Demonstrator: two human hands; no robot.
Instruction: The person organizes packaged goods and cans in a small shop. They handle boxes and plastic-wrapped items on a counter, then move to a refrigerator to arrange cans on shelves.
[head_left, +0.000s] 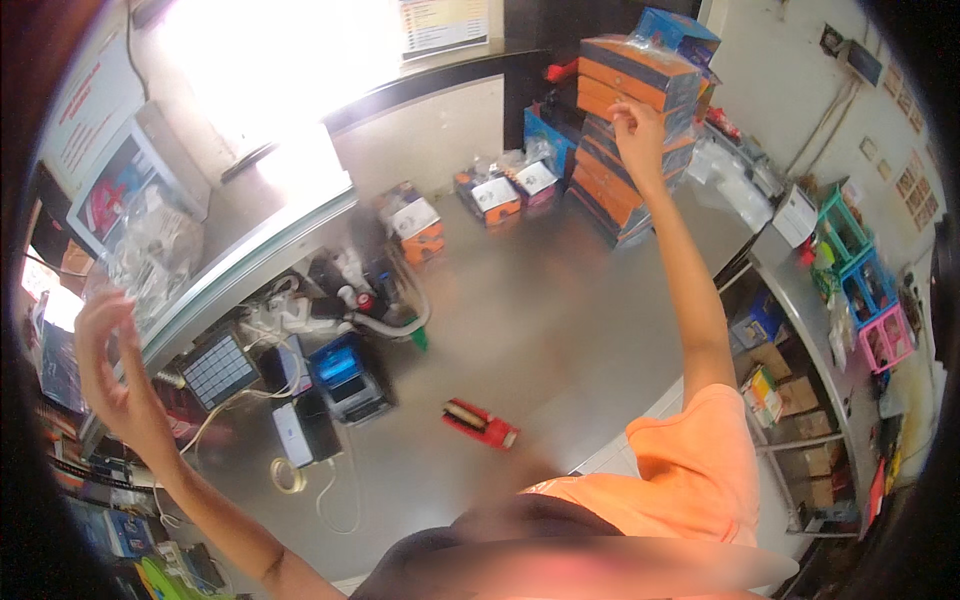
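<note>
My left hand (109, 367) is raised at the far left with its fingers loosely curled and apart, and I see nothing in it. In the picture it lies nearest to a clear plastic bag (154, 251) and the edge of a glass-topped shelf (247, 247). My right hand (639, 139) is stretched out before a tall stack of orange and dark boxes (611, 176). Its fingers are bent inward. Whether they touch the boxes or pinch something small cannot be made out.
On the steel counter (487, 337) lie a red brush-like tool (480, 424), a tape roll (287, 475), a card terminal (352, 379) and a phone (292, 433). White cables loop nearby. Smaller boxes (415, 225) line the back. Coloured baskets (866, 281) stand on the right shelf.
</note>
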